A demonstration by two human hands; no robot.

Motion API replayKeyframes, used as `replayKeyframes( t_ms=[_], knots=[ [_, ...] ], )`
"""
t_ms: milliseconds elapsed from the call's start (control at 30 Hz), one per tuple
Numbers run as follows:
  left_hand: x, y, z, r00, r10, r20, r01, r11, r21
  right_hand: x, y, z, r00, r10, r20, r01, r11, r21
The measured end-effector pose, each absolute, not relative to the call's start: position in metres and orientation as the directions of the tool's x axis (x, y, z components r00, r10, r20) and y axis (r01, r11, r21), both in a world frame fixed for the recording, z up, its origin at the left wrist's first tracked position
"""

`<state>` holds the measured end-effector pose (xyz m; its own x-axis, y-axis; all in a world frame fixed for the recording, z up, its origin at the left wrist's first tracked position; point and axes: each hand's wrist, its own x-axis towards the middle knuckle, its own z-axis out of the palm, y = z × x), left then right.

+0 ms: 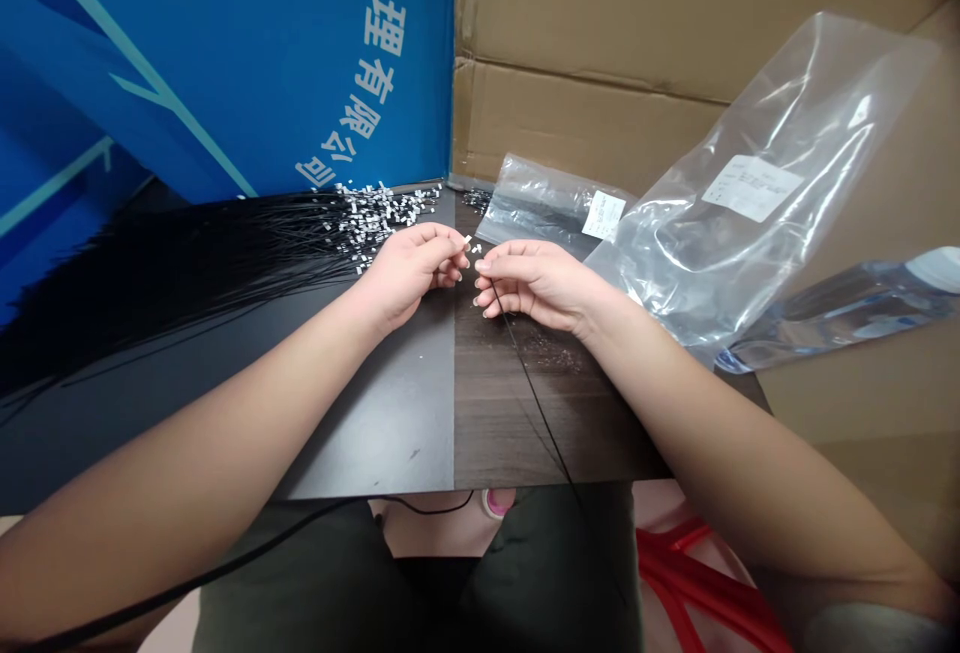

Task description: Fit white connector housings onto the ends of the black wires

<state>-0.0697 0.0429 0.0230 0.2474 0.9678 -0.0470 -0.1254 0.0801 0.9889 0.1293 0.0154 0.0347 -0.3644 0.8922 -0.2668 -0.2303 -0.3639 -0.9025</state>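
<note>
My left hand [412,268] rests on the dark table [390,423], fingers pinched on a tiny white connector [468,239]. My right hand [529,283] sits just beside it, fingers curled around a thin black wire [536,398] that runs back toward me and over the table's near edge. The two hands almost touch at the fingertips. Left of them lies a big fan of black wires [172,268] whose ends carry several small white connectors [371,213].
A blue printed board [247,53] stands at the back left, a cardboard box [600,43] at the back right. Clear plastic bags [757,203] [547,203] lie to the right, with a plastic bottle [847,308] beyond. A red stool frame [697,573] shows below the table.
</note>
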Motion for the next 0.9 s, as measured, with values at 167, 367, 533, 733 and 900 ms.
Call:
replayKeyframes(
  t_ms=[167, 367, 533, 733, 900],
  knots=[
    [-0.0705, 0.0439, 0.0206, 0.259, 0.965, -0.034, -0.138, 0.072, 0.988, 0.1285, 0.0167, 0.0289, -0.340, 0.904, -0.257, -0.200, -0.337, -0.920],
    [-0.0689, 0.0415, 0.0221, 0.288, 0.957, -0.034, -0.143, 0.078, 0.987, 0.1286, 0.0169, 0.0270, -0.330, 0.914, -0.235, -0.191, -0.308, -0.932],
    [-0.0675, 0.0390, 0.0225, 0.307, 0.950, -0.046, -0.141, 0.094, 0.986, 0.1278, 0.0175, 0.0272, -0.322, 0.927, -0.194, -0.189, -0.264, -0.946],
    [-0.0684, 0.0405, 0.0192, 0.339, 0.938, -0.065, -0.152, 0.123, 0.981, 0.1256, 0.0170, 0.0269, -0.320, 0.929, -0.186, -0.172, -0.250, -0.953],
    [-0.0674, 0.0407, 0.0211, 0.341, 0.936, -0.083, -0.165, 0.147, 0.975, 0.1258, 0.0167, 0.0265, -0.333, 0.924, -0.188, -0.172, -0.255, -0.951]
  ],
)
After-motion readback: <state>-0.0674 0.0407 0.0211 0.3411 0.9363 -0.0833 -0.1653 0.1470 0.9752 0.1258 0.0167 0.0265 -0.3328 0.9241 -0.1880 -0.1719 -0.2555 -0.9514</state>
